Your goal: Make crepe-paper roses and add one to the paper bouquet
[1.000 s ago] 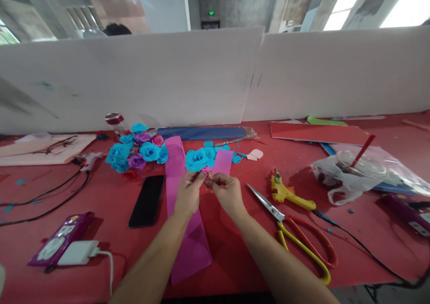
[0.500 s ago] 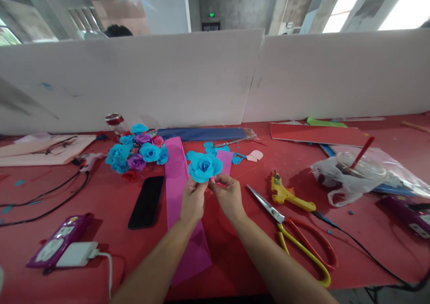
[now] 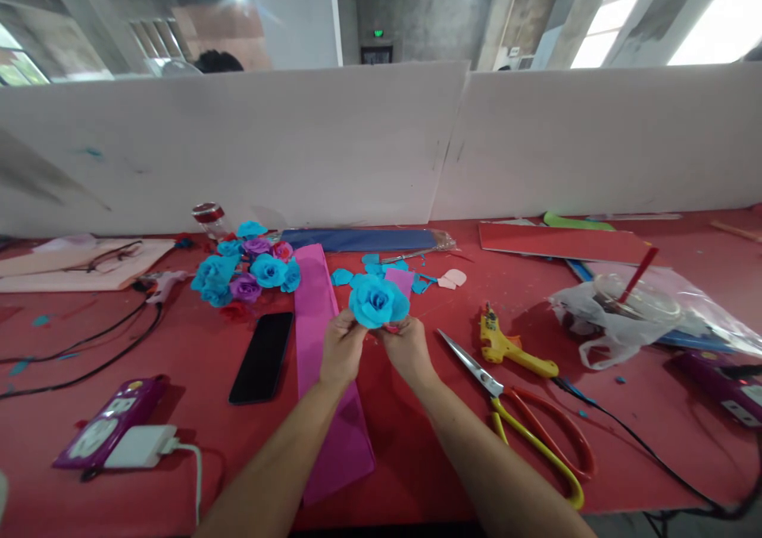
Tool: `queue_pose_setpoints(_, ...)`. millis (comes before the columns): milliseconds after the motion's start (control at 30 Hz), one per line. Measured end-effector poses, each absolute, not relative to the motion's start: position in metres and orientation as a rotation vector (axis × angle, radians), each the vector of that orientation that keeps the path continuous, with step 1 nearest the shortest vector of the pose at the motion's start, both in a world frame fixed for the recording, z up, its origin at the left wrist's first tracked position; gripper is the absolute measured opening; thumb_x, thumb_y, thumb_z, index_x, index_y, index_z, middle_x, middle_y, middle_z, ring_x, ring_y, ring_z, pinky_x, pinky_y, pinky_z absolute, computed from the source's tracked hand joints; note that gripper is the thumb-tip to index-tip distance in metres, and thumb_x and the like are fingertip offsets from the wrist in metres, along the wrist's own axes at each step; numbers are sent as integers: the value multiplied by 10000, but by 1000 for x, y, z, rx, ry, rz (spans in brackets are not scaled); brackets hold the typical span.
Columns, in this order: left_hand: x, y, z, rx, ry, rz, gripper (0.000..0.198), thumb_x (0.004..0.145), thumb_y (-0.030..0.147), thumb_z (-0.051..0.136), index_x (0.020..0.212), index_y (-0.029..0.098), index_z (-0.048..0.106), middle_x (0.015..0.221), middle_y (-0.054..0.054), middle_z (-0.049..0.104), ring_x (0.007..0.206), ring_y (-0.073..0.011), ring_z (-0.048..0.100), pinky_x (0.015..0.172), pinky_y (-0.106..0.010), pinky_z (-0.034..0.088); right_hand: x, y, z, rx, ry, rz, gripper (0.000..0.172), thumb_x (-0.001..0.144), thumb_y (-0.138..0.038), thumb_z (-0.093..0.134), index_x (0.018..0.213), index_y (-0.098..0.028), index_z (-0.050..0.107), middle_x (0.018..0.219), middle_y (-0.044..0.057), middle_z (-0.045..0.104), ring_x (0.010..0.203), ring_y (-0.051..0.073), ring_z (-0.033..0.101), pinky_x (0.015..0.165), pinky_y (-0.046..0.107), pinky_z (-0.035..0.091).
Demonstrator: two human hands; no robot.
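A blue paper flower (image 3: 379, 298) with open petals faces up between my two hands, over the middle of the table. My left hand (image 3: 344, 349) has its fingers closed at the flower's lower left edge. On the other side, my right hand (image 3: 408, 351) pinches under the flower's lower right; its fingertips are partly hidden by the petals. Under my left wrist lies a long folded strip of magenta paper (image 3: 315, 308). Just behind the flower are cut blue paper petals (image 3: 342, 277) and a pink paper piece (image 3: 400, 281).
Right of my hands lie large scissors (image 3: 476, 367) and a yellow glue gun (image 3: 506, 346). A bagged cup (image 3: 636, 300) stands beyond. To the left are a phone (image 3: 262, 358), a bunch of paper flowers (image 3: 247, 270), a purple power strip (image 3: 110, 423) and another glue gun (image 3: 165, 284).
The blue flower has shifted slightly to the right and tipped more toward me. My right fingers have moved further in beneath it, while my left hand has stayed nearly in place.
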State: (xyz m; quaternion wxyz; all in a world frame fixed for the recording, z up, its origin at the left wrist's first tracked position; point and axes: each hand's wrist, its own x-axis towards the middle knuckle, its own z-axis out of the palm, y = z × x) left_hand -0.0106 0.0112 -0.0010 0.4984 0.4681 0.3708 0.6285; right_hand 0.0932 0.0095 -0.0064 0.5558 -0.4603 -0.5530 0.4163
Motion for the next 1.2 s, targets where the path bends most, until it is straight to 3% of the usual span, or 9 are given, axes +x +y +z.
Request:
queue_pose_setpoints(167, -15, 13, 1, 1141, 853, 1522, 125, 739, 311, 673, 714, 188, 679, 723, -28, 705, 782, -203, 658, 742, -332, 520, 91, 9, -4, -1118, -1363, 814, 326, 744, -421, 656, 505, -199, 660, 513, 4, 548, 634, 172, 497, 622, 285, 413)
queue_pose_setpoints(367, -12, 14, 3, 1033, 921, 1489, 180, 728, 360, 684, 750, 183, 667, 782, -39, 706, 816, -196, 658, 782, -329, 494, 92, 8, 0, -1189, -1332, 953, 228, 761, -393, 634, 730, -211, 767, 655, 18, 696, 695, 183, 560, 690, 296, 437)
queue_pose_setpoints(733, -12, 13, 0, 1095, 965, 1495, 185, 781, 370, 642, 799, 186, 632, 795, -13, 664, 753, -147, 606, 707, -264, 451, 89, 6, -4, -1284, -1292, 868, 204, 732, -374, 652, 694, -203, 757, 626, 2, 686, 640, 165, 515, 661, 292, 412)
queue_pose_setpoints(1067, -17, 14, 6, 1048, 819, 1490, 273, 816, 369, 607, 633, 175, 555, 646, 7, 561, 668, -133, 555, 665, -260, 433, 86, 2, 2, -1131, -1368, 1017, 170, 718, -327, 653, 762, -199, 756, 716, 19, 706, 716, 196, 594, 701, 307, 450)
queue_pose_setpoints(1200, -12, 13, 5, 985, 751, 1472, 280, 830, 358, 599, 628, 175, 534, 573, 39, 496, 567, -91, 471, 612, -225, 395, 88, 3, 2, -1158, -1364, 961, 157, 709, -289, 635, 634, -190, 731, 621, 21, 665, 649, 185, 571, 635, 293, 440)
